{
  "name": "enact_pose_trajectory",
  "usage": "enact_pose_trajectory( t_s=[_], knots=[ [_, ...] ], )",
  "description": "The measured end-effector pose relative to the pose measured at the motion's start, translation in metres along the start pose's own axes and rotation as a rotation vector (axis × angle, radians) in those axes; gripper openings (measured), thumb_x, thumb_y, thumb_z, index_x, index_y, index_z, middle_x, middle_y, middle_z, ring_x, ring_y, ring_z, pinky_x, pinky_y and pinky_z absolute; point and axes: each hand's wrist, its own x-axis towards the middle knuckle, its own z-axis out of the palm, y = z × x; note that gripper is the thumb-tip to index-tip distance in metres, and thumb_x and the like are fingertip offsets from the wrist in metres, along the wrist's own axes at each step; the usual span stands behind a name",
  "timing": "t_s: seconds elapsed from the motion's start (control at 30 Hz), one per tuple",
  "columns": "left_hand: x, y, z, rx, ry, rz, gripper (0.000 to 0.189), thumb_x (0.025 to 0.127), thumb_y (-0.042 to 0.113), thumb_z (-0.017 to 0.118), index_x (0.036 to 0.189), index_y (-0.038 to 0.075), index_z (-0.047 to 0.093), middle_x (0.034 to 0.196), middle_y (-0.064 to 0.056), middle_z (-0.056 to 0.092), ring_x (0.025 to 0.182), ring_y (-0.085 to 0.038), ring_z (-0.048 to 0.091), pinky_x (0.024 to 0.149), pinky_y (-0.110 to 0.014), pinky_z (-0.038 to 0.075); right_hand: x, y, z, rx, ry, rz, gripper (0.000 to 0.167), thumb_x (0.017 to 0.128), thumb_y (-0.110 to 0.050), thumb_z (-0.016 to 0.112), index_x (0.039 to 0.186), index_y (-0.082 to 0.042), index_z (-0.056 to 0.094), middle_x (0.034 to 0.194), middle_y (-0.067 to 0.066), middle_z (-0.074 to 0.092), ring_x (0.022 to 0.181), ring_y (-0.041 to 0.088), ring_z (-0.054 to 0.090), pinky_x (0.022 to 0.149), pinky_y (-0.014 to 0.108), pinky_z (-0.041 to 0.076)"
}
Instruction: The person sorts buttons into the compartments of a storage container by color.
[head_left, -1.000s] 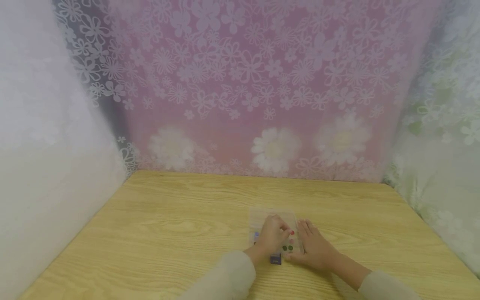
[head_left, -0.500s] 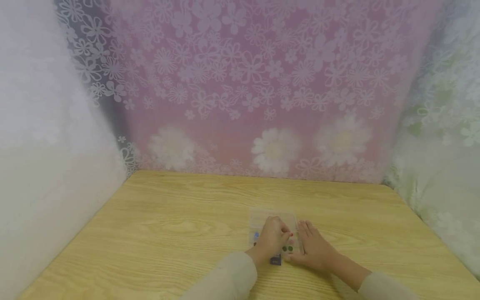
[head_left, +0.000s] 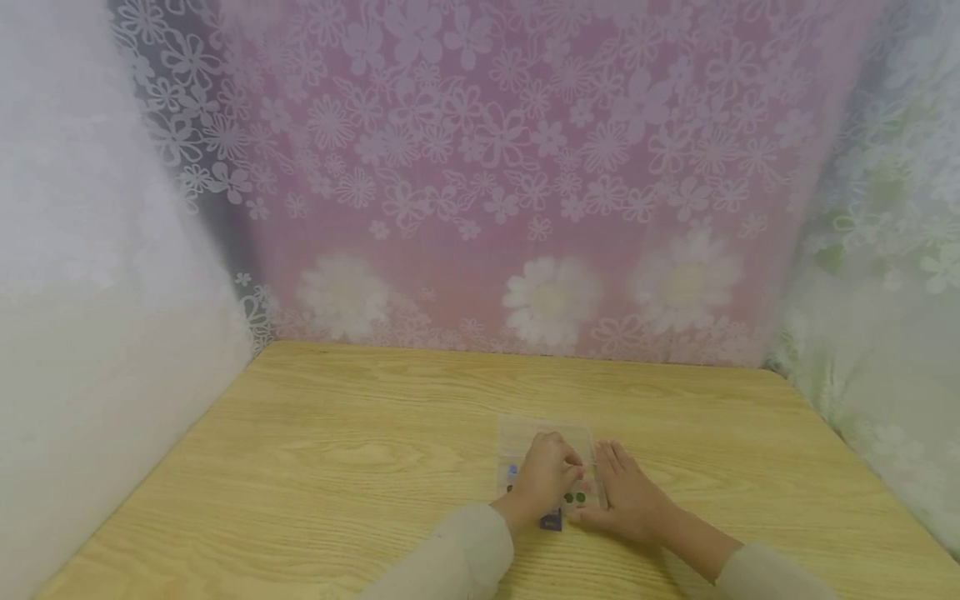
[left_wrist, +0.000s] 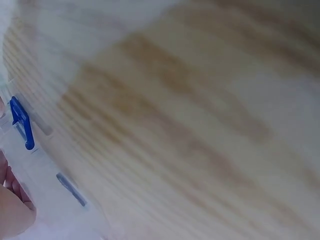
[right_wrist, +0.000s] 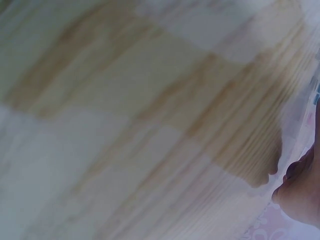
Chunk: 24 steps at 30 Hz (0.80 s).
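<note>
A clear plastic box (head_left: 517, 429) lies on the table, holding small coloured pieces. My left hand (head_left: 538, 477) reaches over it, thumb and forefinger together at a small red piece (head_left: 582, 472) that is almost wholly covered by the fingertips. Just below them are two dark green round pieces (head_left: 575, 497). A blue piece (head_left: 513, 470) sits left of that hand; the left wrist view shows a blue plastic piece (left_wrist: 22, 125) inside the box wall. Along the box's right side rests my right hand (head_left: 633, 500), fingers straight, thumb apart near the front corner.
A dark blue tab-like item (head_left: 551, 520) is at the box's front edge, partly under the left wrist. The wood-grain table (head_left: 337, 467) spreads around, backed by a pink flowered curtain (head_left: 465, 167), with pale sheets (head_left: 112, 250) at both sides.
The red piece, plainly visible a second ago by my left fingertips, is now nearly hidden beneath them. The left fingertips have dipped slightly. My right hand stays in place.
</note>
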Motion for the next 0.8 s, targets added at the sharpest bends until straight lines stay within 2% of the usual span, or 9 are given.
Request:
enact_pose_trajectory(
  t_s=[0.17, 0.37, 0.47, 0.63, 0.8],
  knots=[
    [-0.001, 0.001, -0.005, -0.01, 0.0, 0.018, 0.008, 0.084, 0.013, 0.067, 0.087, 0.008, 0.072, 0.087, 0.005, 0.057, 0.088, -0.007, 0.049, 0.081, -0.015, 0.045, 0.0, 0.0, 0.0, -0.012, 0.007, -0.009, 0.106, 0.079, -0.063, 0.058, 0.136, 0.019, 0.023, 0.143, 0.039, 0.021, 0.134, 0.054, 0.015, 0.106, 0.063, 0.021],
    [-0.005, -0.006, -0.011, 0.007, 0.067, 0.084, 0.006, 0.083, 0.011, 0.067, 0.084, 0.007, 0.071, 0.087, 0.003, 0.06, 0.09, -0.01, 0.052, 0.084, -0.02, 0.046, 0.001, -0.002, 0.0, -0.055, 0.037, -0.026, 0.105, 0.078, -0.062, 0.059, 0.135, 0.02, 0.026, 0.141, 0.04, 0.024, 0.133, 0.053, 0.019, 0.105, 0.062, 0.023],
    [-0.01, -0.011, -0.018, 0.014, 0.079, 0.101, 0.005, 0.083, 0.009, 0.067, 0.082, 0.007, 0.071, 0.086, 0.002, 0.061, 0.089, -0.011, 0.053, 0.084, -0.021, 0.046, 0.001, -0.003, 0.0, -0.076, 0.044, -0.019, 0.106, 0.077, -0.064, 0.058, 0.135, 0.019, 0.027, 0.141, 0.039, 0.025, 0.133, 0.052, 0.021, 0.106, 0.06, 0.024],
    [-0.02, -0.019, -0.031, -0.024, 0.055, 0.082, 0.007, 0.084, 0.007, 0.064, 0.083, 0.006, 0.071, 0.087, 0.002, 0.06, 0.09, -0.011, 0.051, 0.083, -0.022, 0.047, 0.001, -0.004, -0.001, -0.096, 0.058, -0.012, 0.108, 0.076, -0.065, 0.059, 0.135, 0.019, 0.026, 0.141, 0.039, 0.026, 0.133, 0.052, 0.023, 0.106, 0.059, 0.025],
    [-0.028, -0.023, -0.042, -0.04, 0.067, 0.067, 0.008, 0.084, 0.008, 0.064, 0.084, 0.005, 0.071, 0.086, 0.001, 0.061, 0.089, -0.011, 0.051, 0.082, -0.022, 0.047, 0.0, -0.004, 0.0, -0.107, 0.069, -0.014, 0.109, 0.075, -0.067, 0.058, 0.135, 0.019, 0.026, 0.141, 0.038, 0.028, 0.132, 0.052, 0.026, 0.107, 0.057, 0.026]
  ],
)
